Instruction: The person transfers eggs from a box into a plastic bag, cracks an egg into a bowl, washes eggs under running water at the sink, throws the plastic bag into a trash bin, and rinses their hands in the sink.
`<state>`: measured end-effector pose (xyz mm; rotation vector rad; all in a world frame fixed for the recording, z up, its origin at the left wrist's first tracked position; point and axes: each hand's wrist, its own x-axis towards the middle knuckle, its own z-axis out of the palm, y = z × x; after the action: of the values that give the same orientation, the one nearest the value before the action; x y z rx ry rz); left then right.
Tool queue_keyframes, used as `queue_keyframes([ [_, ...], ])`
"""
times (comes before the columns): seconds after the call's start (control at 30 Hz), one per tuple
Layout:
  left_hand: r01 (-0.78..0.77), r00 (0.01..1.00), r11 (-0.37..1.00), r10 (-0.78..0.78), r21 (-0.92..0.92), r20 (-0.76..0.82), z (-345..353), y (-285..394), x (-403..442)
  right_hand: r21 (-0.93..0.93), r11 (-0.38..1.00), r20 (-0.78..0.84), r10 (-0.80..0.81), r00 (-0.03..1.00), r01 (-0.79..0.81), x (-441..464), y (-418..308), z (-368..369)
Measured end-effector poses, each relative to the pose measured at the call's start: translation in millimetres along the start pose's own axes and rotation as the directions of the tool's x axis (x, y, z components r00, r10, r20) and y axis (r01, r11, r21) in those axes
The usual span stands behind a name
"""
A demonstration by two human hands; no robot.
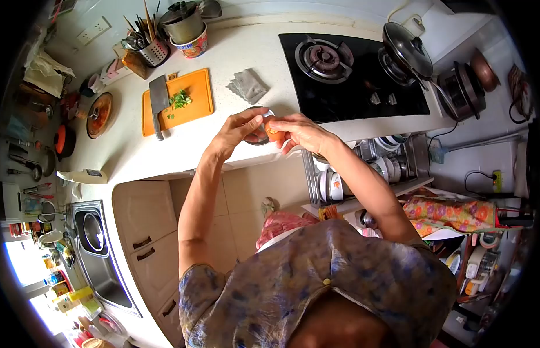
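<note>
My right hand [301, 131] is closed round a small orange-brown item [274, 133], which looks like a carrot piece or an egg; its exact kind is unclear. Close beside it, my left hand [238, 132] has its fingers curved over a round metal bowl [259, 141] at the counter's front edge. Whether those fingers hold anything is hidden. To the left lies an orange cutting board [198, 87] with a cleaver [159, 95] and chopped greens [180, 99]. A grey cloth [247, 86] lies just beyond my hands.
A black gas stove [363, 93] with a lidded pan [407, 49] is at the right. Below it, a dish drawer [368, 180] stands pulled out. A glass lid [100, 115] rests left of the board, and a sink [107, 267] is at lower left.
</note>
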<state>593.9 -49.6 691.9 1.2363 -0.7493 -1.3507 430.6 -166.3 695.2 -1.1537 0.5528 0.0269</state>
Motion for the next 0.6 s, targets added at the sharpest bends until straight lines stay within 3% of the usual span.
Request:
queue_keyframes([
  [0.1,0.036,0.992,0.997,-0.044,0.071,0.119,-17,-7,13,-0.084,0.996,0.039,0.013,0.999,-0.01,12,-1,-1],
  [0.2,0.047,0.99,0.997,-0.054,0.059,0.132,-26,-11,19,-0.102,0.994,0.068,0.03,0.997,-0.023,21,1,-4],
  [0.47,0.028,0.998,0.996,-0.034,0.088,0.061,-34,-21,30,-0.2,0.98,-0.169,-0.049,0.984,0.015,37,10,3],
  [0.6,-0.102,0.995,0.953,0.095,0.286,0.038,-34,-27,35,-0.2,0.98,-0.228,-0.054,0.972,0.008,39,7,13],
])
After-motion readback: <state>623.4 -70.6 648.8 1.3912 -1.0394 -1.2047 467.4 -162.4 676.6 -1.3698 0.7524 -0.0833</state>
